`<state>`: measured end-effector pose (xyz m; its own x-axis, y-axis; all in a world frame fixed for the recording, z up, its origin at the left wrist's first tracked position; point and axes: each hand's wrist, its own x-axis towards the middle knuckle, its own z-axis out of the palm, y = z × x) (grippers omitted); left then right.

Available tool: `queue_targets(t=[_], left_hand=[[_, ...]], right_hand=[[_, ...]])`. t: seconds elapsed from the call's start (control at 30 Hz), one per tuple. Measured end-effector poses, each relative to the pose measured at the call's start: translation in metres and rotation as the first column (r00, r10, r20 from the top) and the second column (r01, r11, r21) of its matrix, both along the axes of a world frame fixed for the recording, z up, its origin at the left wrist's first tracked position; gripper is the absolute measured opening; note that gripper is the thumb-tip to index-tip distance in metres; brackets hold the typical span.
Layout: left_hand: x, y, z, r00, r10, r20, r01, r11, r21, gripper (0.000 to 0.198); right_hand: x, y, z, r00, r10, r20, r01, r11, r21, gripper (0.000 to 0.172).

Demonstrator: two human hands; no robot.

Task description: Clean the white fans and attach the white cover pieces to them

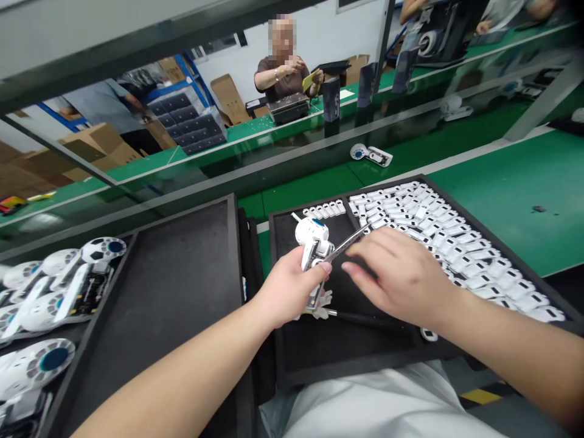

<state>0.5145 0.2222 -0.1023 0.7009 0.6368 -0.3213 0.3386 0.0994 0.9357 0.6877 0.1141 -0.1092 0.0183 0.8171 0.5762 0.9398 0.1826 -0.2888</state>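
My left hand (292,286) is closed around a white device with a round head (312,231) and a blue disc on it. Its lower body lies open, with inner parts showing by my thumb. From the device a thin slotted metal strip (349,241) slants up to the right. Beside the strip's far end is my right hand (401,274), its thumb apart from its curved fingers; I see nothing gripped there. Below the device, small pale pieces (325,307) and a dark-handled tool with a metal shaft (360,317) lie in the black tray (305,359).
Many small white parts (474,264) fill the tray's right section. Another black tray (187,274) stands left, with white round-headed devices (48,359) at its far side. One more device (371,155) rests on the green bench. A person (285,73) works across a rail (214,173).
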Motion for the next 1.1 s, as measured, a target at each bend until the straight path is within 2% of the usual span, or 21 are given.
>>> queue_targets(t=[0.03,0.07,0.1,0.17,0.23,0.37,0.57,0.7,0.87,1.1], left_hand=[[0.0,0.0,0.0,0.999,-0.037,-0.008,0.037,0.999,0.016,0.03],[0.0,0.0,0.0,0.997,-0.072,-0.011,0.073,0.997,0.016,0.029],[0.0,-0.001,0.0,0.995,-0.104,-0.012,0.104,0.995,0.003,0.03],[0.0,-0.001,0.0,0.99,-0.139,-0.019,0.138,0.99,-0.042,0.031],[-0.001,-0.001,0.002,0.99,-0.136,-0.046,0.132,0.989,-0.071,0.033],[0.0,0.0,0.004,0.992,-0.084,-0.099,0.074,0.993,-0.096,0.028],[0.001,-0.003,0.005,0.982,-0.12,-0.144,0.114,0.992,-0.055,0.017],[0.001,-0.006,0.007,0.975,-0.142,-0.17,0.151,0.988,0.04,0.015],[-0.001,-0.009,0.005,0.976,-0.141,-0.165,0.157,0.984,0.089,0.018],[-0.002,-0.011,0.009,0.969,-0.152,-0.193,0.182,0.972,0.149,0.016]], right_hand=[[0.001,0.002,0.002,0.983,0.1,0.157,-0.107,0.994,0.037,0.019],[0.002,0.004,0.004,0.943,0.194,0.271,-0.202,0.979,0.001,0.021],[0.004,0.007,0.006,0.901,0.271,0.34,-0.26,0.963,-0.079,0.022],[0.009,0.012,0.011,0.858,0.359,0.369,-0.274,0.925,-0.262,0.022],[0.017,0.014,0.017,0.866,0.36,0.347,-0.229,0.902,-0.365,0.017],[0.029,0.009,0.033,0.911,0.259,0.32,-0.128,0.917,-0.378,0.015],[0.018,0.001,0.043,0.86,0.281,0.426,-0.025,0.857,-0.515,0.019],[0.008,0.003,0.043,0.829,0.323,0.456,-0.044,0.851,-0.523,0.016],[0.006,0.006,0.043,0.812,0.384,0.44,-0.109,0.839,-0.533,0.014],[0.003,0.005,0.048,0.811,0.397,0.43,-0.077,0.8,-0.594,0.013]])
